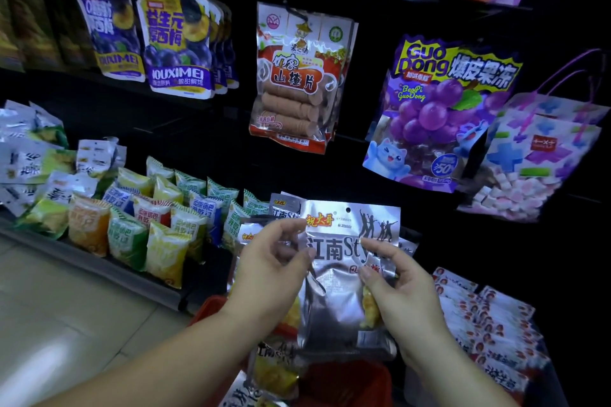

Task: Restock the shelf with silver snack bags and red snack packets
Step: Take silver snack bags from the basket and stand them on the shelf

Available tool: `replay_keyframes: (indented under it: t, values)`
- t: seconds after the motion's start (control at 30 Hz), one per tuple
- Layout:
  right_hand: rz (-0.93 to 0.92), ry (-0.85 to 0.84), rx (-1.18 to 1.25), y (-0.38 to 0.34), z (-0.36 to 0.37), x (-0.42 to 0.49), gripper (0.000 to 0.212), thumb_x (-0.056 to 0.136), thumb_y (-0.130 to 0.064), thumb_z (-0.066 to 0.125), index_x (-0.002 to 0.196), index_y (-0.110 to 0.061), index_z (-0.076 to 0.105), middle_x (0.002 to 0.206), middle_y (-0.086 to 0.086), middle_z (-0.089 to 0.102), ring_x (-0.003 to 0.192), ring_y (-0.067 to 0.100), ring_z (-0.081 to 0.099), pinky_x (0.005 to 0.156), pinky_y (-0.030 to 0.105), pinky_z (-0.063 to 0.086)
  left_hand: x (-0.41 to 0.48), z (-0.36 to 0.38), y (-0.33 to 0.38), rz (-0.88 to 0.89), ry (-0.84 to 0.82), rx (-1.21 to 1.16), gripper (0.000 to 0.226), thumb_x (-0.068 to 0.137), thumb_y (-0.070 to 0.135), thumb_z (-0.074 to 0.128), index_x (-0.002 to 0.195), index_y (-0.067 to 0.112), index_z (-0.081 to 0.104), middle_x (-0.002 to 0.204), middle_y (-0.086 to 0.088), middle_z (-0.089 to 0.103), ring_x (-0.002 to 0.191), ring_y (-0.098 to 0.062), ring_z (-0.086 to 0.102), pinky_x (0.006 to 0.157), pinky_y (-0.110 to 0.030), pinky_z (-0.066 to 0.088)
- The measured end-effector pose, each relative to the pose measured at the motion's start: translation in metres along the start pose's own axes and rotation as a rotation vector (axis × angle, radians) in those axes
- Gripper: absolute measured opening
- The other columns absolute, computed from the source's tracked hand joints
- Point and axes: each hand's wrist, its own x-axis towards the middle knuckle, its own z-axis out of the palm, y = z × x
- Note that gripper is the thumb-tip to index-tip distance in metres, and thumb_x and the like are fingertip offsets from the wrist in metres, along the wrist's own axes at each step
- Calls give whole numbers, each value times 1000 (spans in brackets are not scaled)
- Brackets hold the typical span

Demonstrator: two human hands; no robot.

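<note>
I hold a silver snack bag (340, 294) upright in front of the dark shelf, its hang hole at the top. My left hand (271, 261) pinches its left edge and my right hand (396, 287) pinches its right edge. More silver bags (284, 208) hang just behind it. Other silver bags (274, 363) lie below in a red basket (350, 377). Red and white snack packets (489, 324) are stacked on the low shelf at the right.
Small colourful packets (145, 225) fill the lower shelf at the left. Hawthorn slice bags (294, 79), a purple grape jelly bag (439, 109) and a marshmallow bag (535, 155) hang on pegs above. Prune bags (175, 43) stand on the upper left shelf.
</note>
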Motion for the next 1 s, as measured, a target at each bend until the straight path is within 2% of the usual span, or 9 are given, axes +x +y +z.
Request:
replay_keyframes:
  t: [0.17, 0.27, 0.4, 0.57, 0.67, 0.77, 0.83, 0.93, 1.0]
  values:
    - [-49, -6, -48, 0, 3, -2, 37, 96, -12, 71, 107, -47, 74, 66, 21, 62, 51, 33, 54, 52, 60, 57, 5, -2, -1, -30, 48, 32, 38, 92, 18, 75, 121, 39, 66, 81, 0, 68, 71, -1, 65, 77, -30, 58]
    - [-52, 50, -34, -2, 3, -2, 32, 96, -16, 72, 103, -46, 75, 61, 18, 59, 51, 34, 50, 49, 54, 57, 3, -3, -3, 22, -7, 144, 36, 95, 23, 72, 123, 44, 63, 117, 8, 62, 97, -2, 63, 93, -32, 59]
    - [-53, 201, -37, -1, 3, 3, 24, 96, -20, 72, 103, -43, 75, 82, 24, 69, 57, 31, 57, 51, 48, 59, -13, 5, -11, 4, -282, 470, 67, 87, 51, 74, 147, 52, 42, 164, 20, 16, 149, -13, 27, 118, -38, 36]
    - [-30, 265, 3, -2, -5, 6, 25, 96, -17, 71, 109, -39, 74, 110, -9, 73, 71, 15, 67, 60, 33, 56, -20, 10, -21, 34, -359, 406, 73, 87, 42, 79, 148, 51, 40, 145, 25, 39, 139, 0, 38, 99, -6, 31]
    - [-22, 29, 7, -7, -5, -1, 49, 95, -2, 69, 122, -43, 69, 125, -23, 66, 83, 9, 69, 76, 35, 56, -12, 7, -22, 55, -273, 358, 62, 88, 41, 77, 144, 45, 51, 140, 24, 45, 127, 4, 42, 101, -17, 37]
    - [-10, -106, -93, -4, -3, -7, 65, 94, 7, 64, 123, -50, 67, 138, -17, 58, 55, -1, 54, 53, 21, 44, -6, 3, -25, 11, -251, 421, 56, 91, 42, 73, 144, 40, 53, 142, 17, 46, 128, -4, 46, 95, -13, 42]
    - [-40, -77, -122, -5, -3, -8, 62, 94, 7, 63, 121, -49, 68, 138, -18, 58, 48, 9, 42, 48, 22, 38, -5, 2, -29, 1, -268, 558, 56, 92, 47, 69, 145, 39, 52, 149, 12, 44, 137, -12, 46, 105, -27, 45]
    - [-124, -106, -180, -8, -1, -8, 56, 97, 0, 63, 122, -50, 67, 133, -25, 62, 68, 0, 56, 60, 15, 45, -13, 10, -20, 58, -270, 531, 53, 92, 53, 64, 143, 44, 53, 153, 14, 40, 140, -5, 41, 113, -38, 42]
    - [-93, -228, -73, -12, 1, -13, 55, 100, 2, 59, 127, -45, 65, 125, -30, 65, 97, 6, 70, 74, 24, 57, -18, 20, -7, -7, -311, 268, 49, 93, 54, 65, 140, 51, 52, 141, 19, 51, 123, 6, 51, 105, -35, 51]
